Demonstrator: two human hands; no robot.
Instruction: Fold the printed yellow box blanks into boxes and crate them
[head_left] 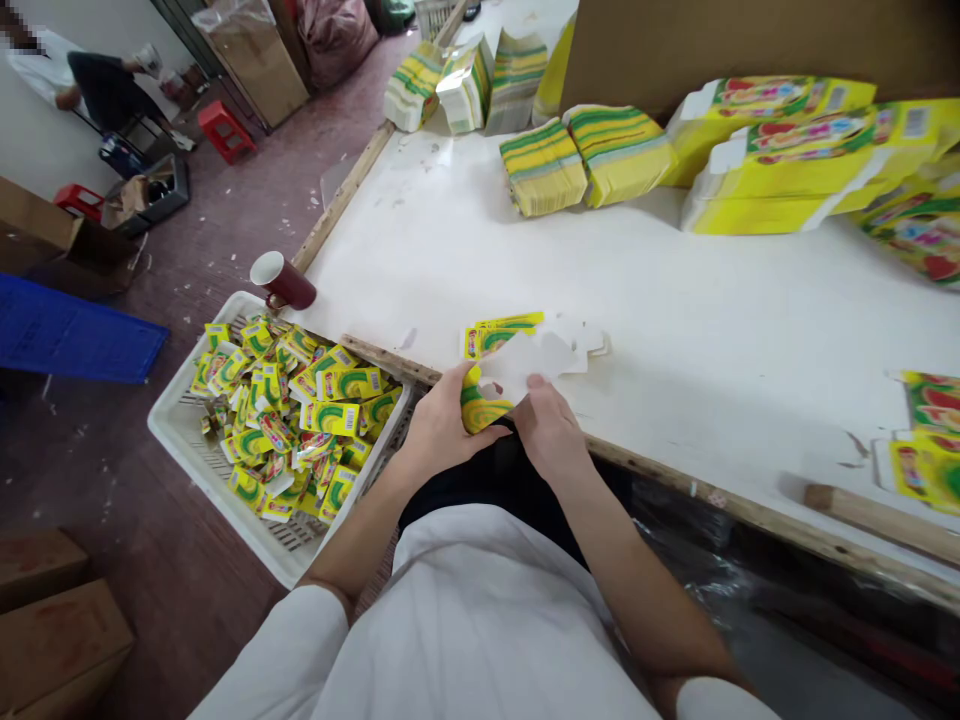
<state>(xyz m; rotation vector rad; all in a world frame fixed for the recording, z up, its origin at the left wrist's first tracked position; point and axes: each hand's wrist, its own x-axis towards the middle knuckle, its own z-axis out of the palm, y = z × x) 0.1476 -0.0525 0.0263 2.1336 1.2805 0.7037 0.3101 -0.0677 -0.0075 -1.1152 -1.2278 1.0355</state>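
Observation:
Both hands meet at the near edge of the white table [675, 330], gripping one small yellow and green carton blank [487, 400] that is partly folded, its white inner side facing up. My left hand [442, 425] pinches its lower left end. My right hand [547, 425] holds its right side from above. Just beyond them a few flat blanks [502, 335] of the same print lie on the table. To my left a white plastic crate [180, 425] holds several folded yellow and green boxes [300, 410].
A dark red mug [283, 281] stands on the crate's far corner. Stacks of flat blanks [581, 160] and large yellow cartons [780, 160] fill the table's far side. A wooden stick [877, 515] lies at right. Brown boxes, red stools and a person are far left.

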